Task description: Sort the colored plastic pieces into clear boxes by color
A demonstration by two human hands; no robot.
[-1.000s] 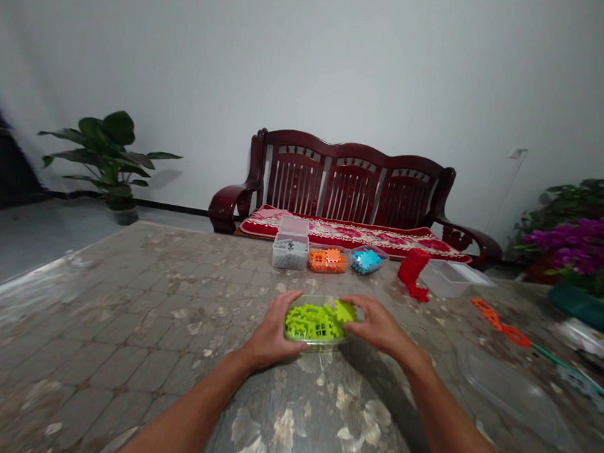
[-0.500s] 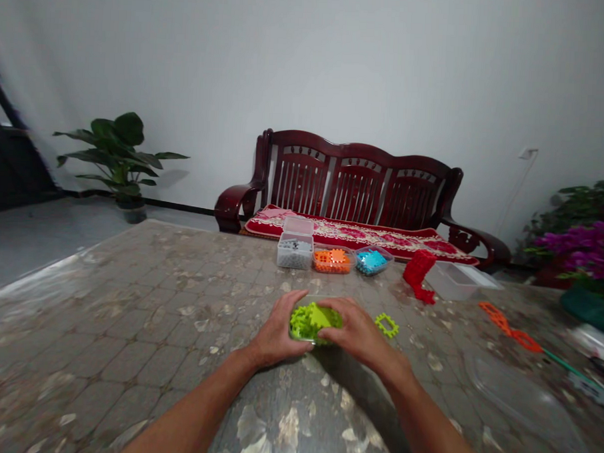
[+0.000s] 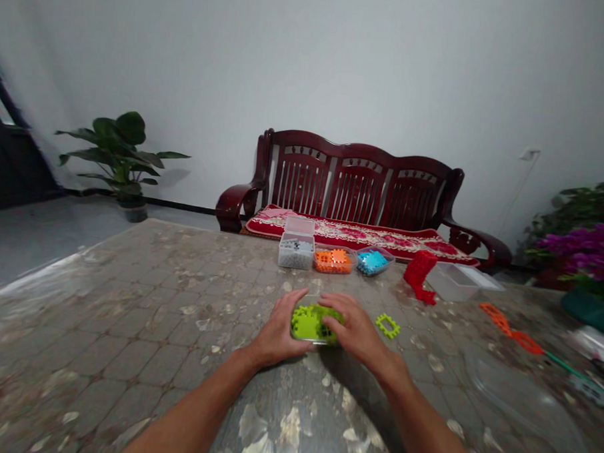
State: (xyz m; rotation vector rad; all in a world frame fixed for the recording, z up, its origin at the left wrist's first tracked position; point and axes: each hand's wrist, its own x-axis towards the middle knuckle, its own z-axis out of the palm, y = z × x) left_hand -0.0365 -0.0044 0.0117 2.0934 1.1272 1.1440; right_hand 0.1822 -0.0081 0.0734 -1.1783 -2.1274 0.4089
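Observation:
A small clear plastic container [image 3: 304,341] holds lime-green toothed building pieces [image 3: 306,321]. It sits on the table in front of me. My left hand [image 3: 279,331] is wrapped round its left side, thumb along the near edge and fingers on the far side. From the right, my right hand [image 3: 356,330] grips the container, with its thumb over the pieces inside and its fingers at the far right edge. A loose lime-green toothed frame [image 3: 388,326] lies on the table just right of my right hand.
Beyond stand a box of grey pieces [image 3: 296,251], a tub of orange pieces [image 3: 333,260] and one of blue pieces [image 3: 373,261]. To the right are a red block build [image 3: 420,277], a clear box [image 3: 452,283], orange pieces [image 3: 510,328] and a clear lid [image 3: 529,403].
The green pieces that stuck up in the container now lie flatter. My right thumb has shifted slightly over them. My left hand has stayed in place.

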